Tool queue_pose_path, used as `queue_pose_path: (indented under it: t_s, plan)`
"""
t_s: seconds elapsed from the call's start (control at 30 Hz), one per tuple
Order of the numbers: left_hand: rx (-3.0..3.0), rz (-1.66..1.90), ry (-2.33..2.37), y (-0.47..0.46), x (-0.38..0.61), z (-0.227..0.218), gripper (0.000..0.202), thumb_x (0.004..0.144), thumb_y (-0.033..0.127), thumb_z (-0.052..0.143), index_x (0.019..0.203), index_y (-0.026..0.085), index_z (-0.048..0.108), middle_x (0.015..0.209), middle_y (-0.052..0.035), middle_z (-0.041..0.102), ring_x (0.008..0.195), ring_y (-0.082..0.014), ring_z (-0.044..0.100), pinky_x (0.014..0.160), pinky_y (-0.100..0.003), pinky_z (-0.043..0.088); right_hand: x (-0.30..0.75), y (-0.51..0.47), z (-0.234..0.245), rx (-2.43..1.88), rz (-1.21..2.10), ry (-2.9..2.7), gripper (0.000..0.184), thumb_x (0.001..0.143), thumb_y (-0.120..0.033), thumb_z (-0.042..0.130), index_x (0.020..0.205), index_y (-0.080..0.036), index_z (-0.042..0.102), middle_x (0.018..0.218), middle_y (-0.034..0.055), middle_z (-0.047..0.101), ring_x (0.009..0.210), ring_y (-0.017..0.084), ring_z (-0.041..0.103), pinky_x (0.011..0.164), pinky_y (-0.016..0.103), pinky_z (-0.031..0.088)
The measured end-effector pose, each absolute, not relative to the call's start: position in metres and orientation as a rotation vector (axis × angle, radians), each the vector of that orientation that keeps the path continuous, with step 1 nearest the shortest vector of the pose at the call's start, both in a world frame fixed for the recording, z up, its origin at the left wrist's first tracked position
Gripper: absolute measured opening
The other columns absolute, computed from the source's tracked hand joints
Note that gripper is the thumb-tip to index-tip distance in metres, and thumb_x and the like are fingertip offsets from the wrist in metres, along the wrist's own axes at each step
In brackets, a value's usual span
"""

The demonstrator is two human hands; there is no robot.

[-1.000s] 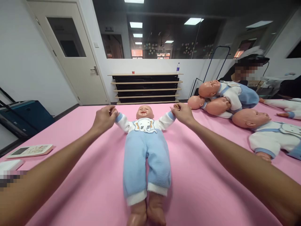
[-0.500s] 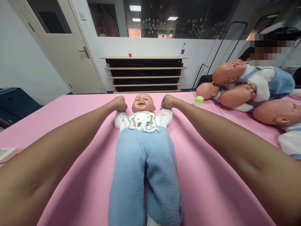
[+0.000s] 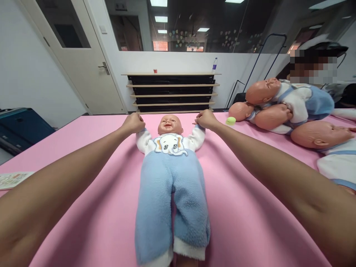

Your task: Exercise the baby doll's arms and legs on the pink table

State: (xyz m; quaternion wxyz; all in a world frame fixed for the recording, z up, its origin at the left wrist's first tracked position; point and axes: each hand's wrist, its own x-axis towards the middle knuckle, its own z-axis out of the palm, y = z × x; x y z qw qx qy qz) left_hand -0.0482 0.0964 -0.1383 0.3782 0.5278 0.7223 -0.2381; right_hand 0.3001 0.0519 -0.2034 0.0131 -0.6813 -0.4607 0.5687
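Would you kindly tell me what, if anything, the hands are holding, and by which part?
The central doll: the left hand and right hand each grip one of its arms near the cuff.

A doll lies on a table, with other dolls to the right and shelves behind.

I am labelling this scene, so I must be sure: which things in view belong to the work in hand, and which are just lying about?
In the work:
Doll lying face up
Left hand and right hand, each holding one of its arms
Pink table under it

Lying about, untouched:
Other dolls
Yellow-green object
Printed item
Bottle
Blue case
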Motion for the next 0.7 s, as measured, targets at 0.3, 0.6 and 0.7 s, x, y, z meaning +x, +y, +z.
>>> queue_pose_path:
  t_s: [0.3,0.6,0.7]
  plan:
    - [1.418,-0.517,1.852,0.082,-0.042,0.02,0.028,0.072,0.035,0.062,0.092,0.018,0.068,0.087,-0.0052,0.07,0.073,-0.018,0.061,0.058,-0.026,0.04,0.353,0.04,-0.069,-2.056,1.676,-1.627,0.032,0.082,-0.035,0.061,0.104,-0.014,0.071,0.086,0.0058,0.069,0.067,0.012,0.058,0.065,0.025,0.043]
    - [1.436,-0.66,1.819,-0.026,-0.024,0.09,0.017,0.083,0.037,0.048,0.081,0.02,0.051,0.084,-0.0071,0.062,0.074,-0.0216,0.058,0.061,-0.031,0.041,0.345,-0.064,0.016,-2.221,1.759,-1.512,0.014,0.083,-0.029,0.054,0.085,-0.017,0.06,0.087,0.0054,0.066,0.073,0.013,0.057,0.062,0.023,0.037]
    - [1.473,-0.661,1.776,-0.052,-0.023,0.09,0.015,0.088,0.033,0.041,0.08,0.021,0.044,0.084,-0.0072,0.059,0.072,-0.0214,0.057,0.062,-0.032,0.041,0.337,-0.089,0.022,-2.234,1.771,-1.553,0.014,0.087,-0.03,0.049,0.086,-0.017,0.055,0.088,0.006,0.063,0.073,0.013,0.054,0.062,0.024,0.035]
